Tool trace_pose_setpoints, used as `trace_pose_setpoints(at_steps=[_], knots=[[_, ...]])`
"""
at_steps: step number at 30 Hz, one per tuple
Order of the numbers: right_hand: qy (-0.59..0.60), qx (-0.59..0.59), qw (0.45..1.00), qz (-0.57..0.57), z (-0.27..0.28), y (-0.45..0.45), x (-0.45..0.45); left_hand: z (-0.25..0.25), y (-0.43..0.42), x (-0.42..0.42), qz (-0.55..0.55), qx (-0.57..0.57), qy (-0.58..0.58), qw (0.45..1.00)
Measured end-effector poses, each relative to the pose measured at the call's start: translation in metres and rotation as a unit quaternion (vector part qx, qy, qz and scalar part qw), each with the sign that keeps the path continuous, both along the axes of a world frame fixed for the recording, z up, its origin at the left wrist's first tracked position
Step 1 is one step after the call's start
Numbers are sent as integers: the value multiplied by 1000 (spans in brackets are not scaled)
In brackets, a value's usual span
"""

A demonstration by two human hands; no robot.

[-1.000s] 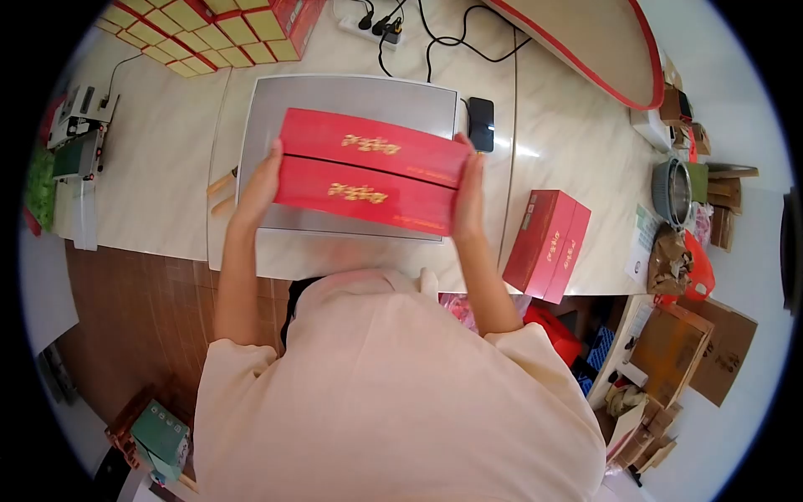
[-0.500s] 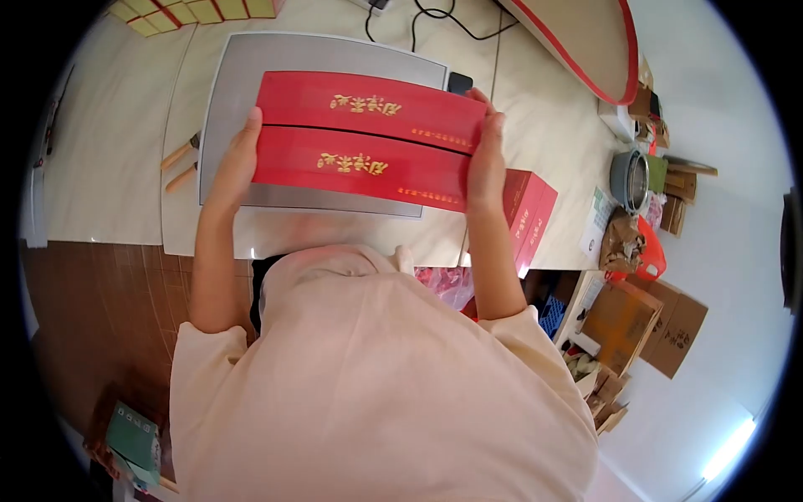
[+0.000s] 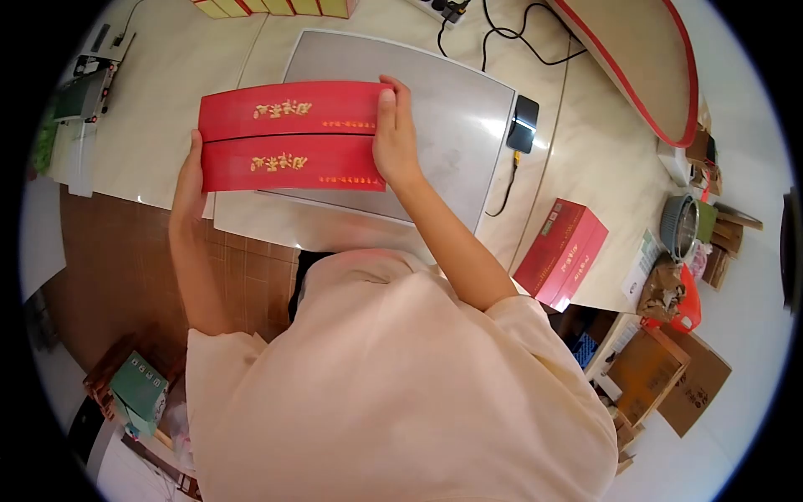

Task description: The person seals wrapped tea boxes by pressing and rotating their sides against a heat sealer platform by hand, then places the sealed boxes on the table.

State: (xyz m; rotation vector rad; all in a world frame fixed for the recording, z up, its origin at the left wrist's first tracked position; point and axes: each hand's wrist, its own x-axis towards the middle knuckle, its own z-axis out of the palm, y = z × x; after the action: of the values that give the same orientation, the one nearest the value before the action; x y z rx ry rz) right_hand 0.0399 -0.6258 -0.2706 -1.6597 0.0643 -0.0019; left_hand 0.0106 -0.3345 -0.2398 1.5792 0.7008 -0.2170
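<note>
Packaging (image 3: 293, 149), red with gold print, is smack between left hand (image 3: 192, 174) and right hand (image 3: 396, 138), each clamped on one end.

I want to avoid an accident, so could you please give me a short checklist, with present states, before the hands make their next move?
1. Left hand at one end of the held red box: ok.
2. Right hand on the opposite end: ok.
3. Held red box entirely over the grey board: not ok, one end reaches past it.
4. Phone apart from the held red box: ok.
5. Other red box apart too: ok.
6. Contents inside: cannot tell.
</note>
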Motion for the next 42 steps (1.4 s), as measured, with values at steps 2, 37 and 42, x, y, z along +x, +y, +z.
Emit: trace_pose_setpoints(at_steps=[2,37,42], knots=[[-1,-2,1000,-13,3,-4,0,19,-19,-1,17,18,-2,1000],[-34,-166,984,49,54,-85,23,-31,-106,-57,185,-14,-264,947],[50,-236,930,276,53,-45,84,-54,-184,-90,94,-83,-241,962]])
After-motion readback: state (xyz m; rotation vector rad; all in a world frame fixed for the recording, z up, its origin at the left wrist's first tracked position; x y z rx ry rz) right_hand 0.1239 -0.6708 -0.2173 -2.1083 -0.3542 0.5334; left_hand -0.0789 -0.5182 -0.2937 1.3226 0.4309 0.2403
